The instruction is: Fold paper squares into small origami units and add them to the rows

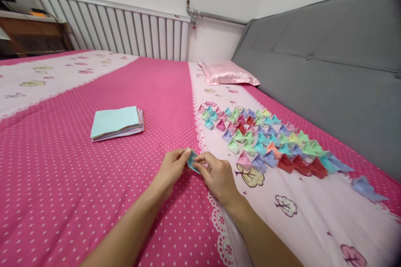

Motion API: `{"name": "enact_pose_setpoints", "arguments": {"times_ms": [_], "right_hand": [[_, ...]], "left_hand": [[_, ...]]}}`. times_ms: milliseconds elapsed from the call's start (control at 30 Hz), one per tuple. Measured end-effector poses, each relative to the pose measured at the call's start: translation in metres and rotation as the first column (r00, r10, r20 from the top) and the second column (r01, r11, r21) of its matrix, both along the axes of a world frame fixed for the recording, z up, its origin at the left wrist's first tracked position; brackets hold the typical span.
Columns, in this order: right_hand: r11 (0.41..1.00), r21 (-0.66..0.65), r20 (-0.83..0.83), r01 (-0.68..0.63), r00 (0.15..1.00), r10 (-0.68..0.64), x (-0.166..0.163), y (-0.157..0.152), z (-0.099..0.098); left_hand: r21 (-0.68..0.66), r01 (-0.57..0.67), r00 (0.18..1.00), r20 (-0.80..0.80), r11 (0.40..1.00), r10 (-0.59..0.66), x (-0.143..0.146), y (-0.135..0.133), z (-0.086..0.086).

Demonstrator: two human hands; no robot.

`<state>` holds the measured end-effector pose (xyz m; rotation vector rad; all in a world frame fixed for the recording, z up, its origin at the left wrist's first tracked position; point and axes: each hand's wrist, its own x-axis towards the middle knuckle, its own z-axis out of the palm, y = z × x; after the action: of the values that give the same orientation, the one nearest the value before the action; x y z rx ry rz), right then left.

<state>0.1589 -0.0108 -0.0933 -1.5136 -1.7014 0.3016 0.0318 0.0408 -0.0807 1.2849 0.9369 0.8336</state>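
I pinch the blue paper [193, 161] between the fingertips of my left hand [174, 164] and right hand [218, 176], just below the frame's centre. A dotted pink sheet [72, 200] spreads beneath, a ribbed white radiator [125, 29] at upper left, a padded grey headboard [326, 50] at upper right. A flat stack [115, 121] sits left of centre; sharp-pointed folded boats [260, 147] crowd the right.

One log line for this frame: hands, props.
left hand: pinching blue paper | right hand: on same paper | paper stack: left, on bed | paper boats: right, on bed
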Motion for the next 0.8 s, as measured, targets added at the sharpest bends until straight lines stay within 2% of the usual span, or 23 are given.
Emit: {"name": "enact_pose_setpoints", "arguments": {"times_ms": [400, 667, 800], "right_hand": [[0.999, 0.006, 0.023, 0.033, 0.999, -0.033, 0.0009, 0.0009, -0.0038], [0.990, 0.117, 0.186, -0.079, 0.981, 0.056, -0.0029, -0.0023, -0.0043], [0.984, 0.158, 0.242, -0.082, 0.969, 0.042, -0.0039, -0.0029, -0.0047]], "left_hand": [[-0.033, 0.021, 1.000, 0.009, 0.999, -0.020, -0.0006, 0.0013, -0.0006], [-0.089, -0.112, 0.994, 0.004, 0.990, 0.112, 0.0024, 0.0016, -0.0051], [-0.112, -0.157, 0.986, 0.042, 0.981, 0.163, 0.0039, -0.0018, -0.0048]]}}
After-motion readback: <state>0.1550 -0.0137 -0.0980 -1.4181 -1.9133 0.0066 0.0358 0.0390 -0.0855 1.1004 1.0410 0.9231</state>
